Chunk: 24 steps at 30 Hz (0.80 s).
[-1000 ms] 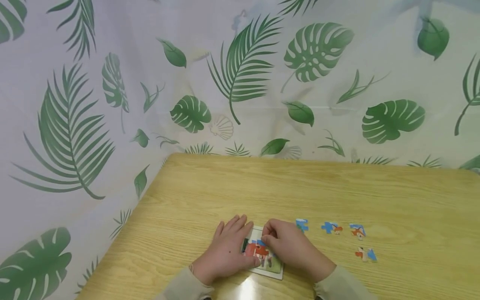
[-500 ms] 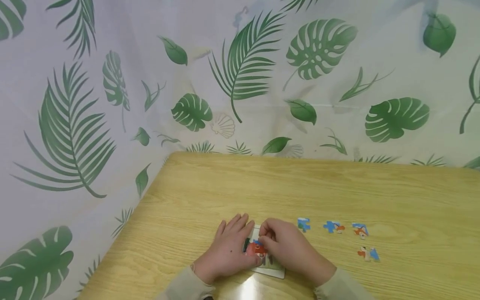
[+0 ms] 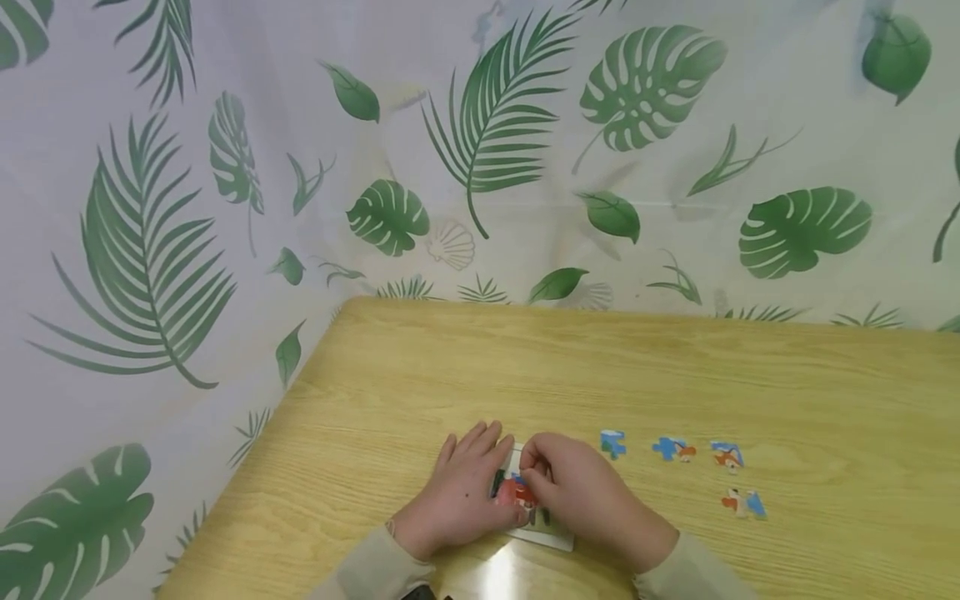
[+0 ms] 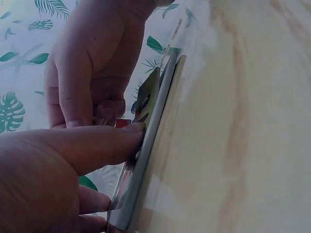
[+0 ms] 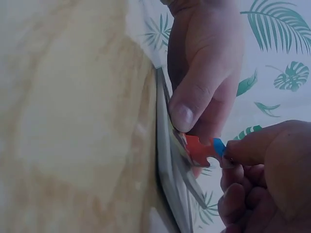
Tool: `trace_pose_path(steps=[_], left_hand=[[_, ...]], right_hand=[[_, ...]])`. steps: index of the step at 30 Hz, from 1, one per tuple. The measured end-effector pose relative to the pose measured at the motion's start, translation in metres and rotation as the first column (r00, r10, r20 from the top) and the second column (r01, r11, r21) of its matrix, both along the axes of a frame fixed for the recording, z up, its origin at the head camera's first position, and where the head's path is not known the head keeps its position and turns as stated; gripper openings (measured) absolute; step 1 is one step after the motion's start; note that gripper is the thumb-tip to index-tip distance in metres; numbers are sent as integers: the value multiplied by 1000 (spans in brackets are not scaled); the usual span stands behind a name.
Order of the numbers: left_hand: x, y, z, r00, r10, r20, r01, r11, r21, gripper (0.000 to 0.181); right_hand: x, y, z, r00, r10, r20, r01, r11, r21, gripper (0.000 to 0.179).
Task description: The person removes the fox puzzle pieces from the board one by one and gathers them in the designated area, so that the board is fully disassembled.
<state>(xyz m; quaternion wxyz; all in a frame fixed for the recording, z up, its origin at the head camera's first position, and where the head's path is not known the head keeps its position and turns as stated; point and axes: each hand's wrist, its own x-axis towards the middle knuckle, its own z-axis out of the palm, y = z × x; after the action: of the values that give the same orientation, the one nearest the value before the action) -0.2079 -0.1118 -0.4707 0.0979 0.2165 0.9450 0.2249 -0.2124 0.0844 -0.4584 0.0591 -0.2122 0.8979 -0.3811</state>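
Left hand: the left hand [image 3: 467, 504] lies with fingers straight and spread over the left side of the puzzle tray [image 3: 547, 540], thumb across the picture.
Right hand: the right hand [image 3: 588, 490] has a narrow pinch, thumb and finger closed on the blue end of 1 red-and-blue jigsaw piece [image 5: 198, 151].
Held piece: it is above the tray's picture, tilted up from it, its red end just beside the left thumb; whether that end touches the picture cannot be told.
Risk of a bad fit: pressed down at this slant, the piece could jam or sit askew, because its knobs and notches would meet their neighbours unevenly.
Risk of slipping: the pinch takes only a small edge, so the piece could twist or drop.
Risk of shifting: if the left hand eased off, the tray could slide on the wooden table [image 3: 420, 367].
Piece's look: thin, flat, mostly red with a blue corner and rounded cut-outs.
Tray's look: pale rim; red, pink and dark green show between the hands, much of the rest covered.
Loose pieces: 4 lie right of the tray: blue-and-green piece [image 3: 611, 442], blue-and-orange piece [image 3: 666, 448], blue-edged orange piece [image 3: 727, 457], cream-and-blue piece [image 3: 742, 503].
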Motion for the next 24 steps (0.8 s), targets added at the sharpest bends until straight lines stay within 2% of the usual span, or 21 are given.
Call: trace_pose_path(steps=[5, 7, 10, 12, 14, 16, 18, 19, 21, 24], left_hand=[[0, 0, 1, 1000, 5, 4, -5, 1000, 7, 92], [0, 0, 1, 1000, 4, 4, -4, 1000, 10, 92], [0, 0, 1, 1000, -6, -12, 6, 1000, 19, 85], [0, 1, 1, 1000, -14, -24, 15, 1000, 27, 81], [0, 1, 1, 999, -21, -38, 23, 999, 32, 75], [-1, 0, 1, 999, -22, -35, 23, 999, 35, 77], [0, 0, 1, 1000, -18, -26, 19, 999, 31, 82], [0, 0, 1, 1000, -16, -21, 17, 999, 30, 84], [0, -1, 1, 1000, -13, -4, 13, 999, 30, 93], [0, -3, 0, 1000, -15, 8, 15, 1000, 28, 93]], right_hand=[[0, 1, 5, 998, 54, 16, -54, 998, -19, 11], [2, 0, 6, 998, 63, -8, -63, 998, -16, 12], [7, -3, 5, 981, 112, -160, -106, 993, 46, 15], [10, -6, 5, 949, 150, -279, -126, 987, 100, 16], [12, -8, 4, 929, 154, -336, -118, 985, 125, 17], [12, -8, 5, 954, 103, -280, -79, 992, 98, 17], [7, -4, 4, 988, 24, -155, -17, 999, 46, 15], [4, -1, 3, 996, -18, -89, 19, 1000, 15, 14], [-2, 5, 2, 996, -83, 42, 85, 995, -46, 12], [-8, 11, -1, 982, -118, 147, 134, 986, -104, 6]])
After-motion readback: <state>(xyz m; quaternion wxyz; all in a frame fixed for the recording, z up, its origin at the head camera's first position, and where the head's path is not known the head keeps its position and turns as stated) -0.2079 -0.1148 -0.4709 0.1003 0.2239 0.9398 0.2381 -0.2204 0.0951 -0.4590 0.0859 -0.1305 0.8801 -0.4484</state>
